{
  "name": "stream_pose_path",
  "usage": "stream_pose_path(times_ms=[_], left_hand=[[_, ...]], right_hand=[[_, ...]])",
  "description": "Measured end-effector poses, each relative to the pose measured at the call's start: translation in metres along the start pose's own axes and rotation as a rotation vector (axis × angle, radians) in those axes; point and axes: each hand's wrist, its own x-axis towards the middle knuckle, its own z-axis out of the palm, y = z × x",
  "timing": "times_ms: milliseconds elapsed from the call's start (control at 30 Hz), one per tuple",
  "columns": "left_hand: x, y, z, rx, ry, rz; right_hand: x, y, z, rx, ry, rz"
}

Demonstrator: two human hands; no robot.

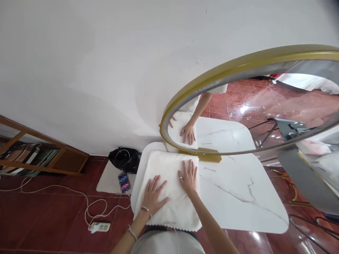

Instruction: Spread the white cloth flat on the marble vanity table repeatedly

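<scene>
One bare left hand (154, 195) and one bare right hand (189, 180), both laid palm down on a white, fluffy, roughly square cloth (169, 167) with scalloped edges. Cloth spread on the left part of a white, marble-veined surface (238, 190) with rounded corners. On the left, grip released, fingers spread over the cloth's left half, thumb pointing right; a slim bracelet (145, 209) around the wrist. On the right, grip likewise released, fingers fanned out close to the cloth's right edge, farther from the body, with a thin ring (180, 177) on the thumb. Behind the cloth, a large oval mirror (254, 109) with a gold-coloured rim, tilted, showing a reflection of hands and cloth. Down to the left, near the wall, a soft black bag (123, 159); nearer, a white power strip (101, 227) with white cords, on a dark red tiled floor (60, 215). Farther left, a brown wooden shelf (70, 160) with stacked items.
</scene>
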Motion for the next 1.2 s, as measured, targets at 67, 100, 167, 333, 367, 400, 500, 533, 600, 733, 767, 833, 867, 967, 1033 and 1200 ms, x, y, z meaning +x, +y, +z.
stream_pose_path(times_ms=[67, 100, 167, 333, 367, 400, 500, 533, 600, 733, 767, 833, 867, 967, 1033, 1200], left_hand=[[0.004, -0.019, -0.006, -0.028, 0.008, -0.034], [0.012, -0.027, -0.007, -0.045, 0.014, -0.065], [0.035, -0.041, -0.008, -0.065, 0.038, -0.127], [0.103, -0.066, 0.002, -0.052, 0.048, -0.143], [0.113, -0.070, 0.005, -0.057, 0.042, -0.149], [0.121, -0.074, 0.007, -0.061, 0.041, -0.159], [0.139, -0.082, 0.009, -0.064, 0.064, -0.185], [0.146, -0.084, 0.009, -0.062, 0.073, -0.191], [0.161, -0.086, 0.009, -0.062, 0.082, -0.210], [0.190, -0.089, 0.009, -0.090, 0.031, -0.292], [0.195, -0.090, 0.010, -0.095, 0.019, -0.303], [0.199, -0.091, 0.010, -0.093, 0.012, -0.271], [0.198, -0.091, 0.010, -0.090, 0.009, -0.226], [0.184, -0.088, 0.008, -0.090, -0.030, -0.077], [0.166, -0.084, 0.006, -0.088, -0.048, -0.048], [0.122, -0.067, -0.001, -0.072, -0.054, -0.054]], right_hand=[[0.002, -0.015, 0.003, 0.017, 0.004, -0.060], [0.002, -0.019, 0.004, 0.021, 0.002, -0.089], [0.003, -0.022, 0.005, 0.016, -0.010, -0.118], [0.015, -0.035, 0.012, -0.049, -0.050, -0.056], [0.022, -0.040, 0.015, -0.058, -0.055, -0.035], [0.030, -0.045, 0.018, -0.064, -0.060, -0.012], [0.063, -0.061, 0.029, -0.078, -0.102, 0.065], [0.076, -0.064, 0.033, -0.083, -0.130, 0.093], [0.104, -0.066, 0.041, -0.086, -0.208, 0.148], [0.148, -0.061, 0.052, -0.076, -0.270, 0.199], [0.153, -0.059, 0.053, -0.074, -0.270, 0.194], [0.157, -0.057, 0.054, -0.065, -0.269, 0.180], [0.155, -0.056, 0.053, -0.061, -0.269, 0.173], [0.134, -0.057, 0.047, -0.045, -0.263, 0.139], [0.111, -0.057, 0.041, -0.031, -0.227, 0.079], [0.056, -0.058, 0.026, 0.002, -0.156, -0.031]])
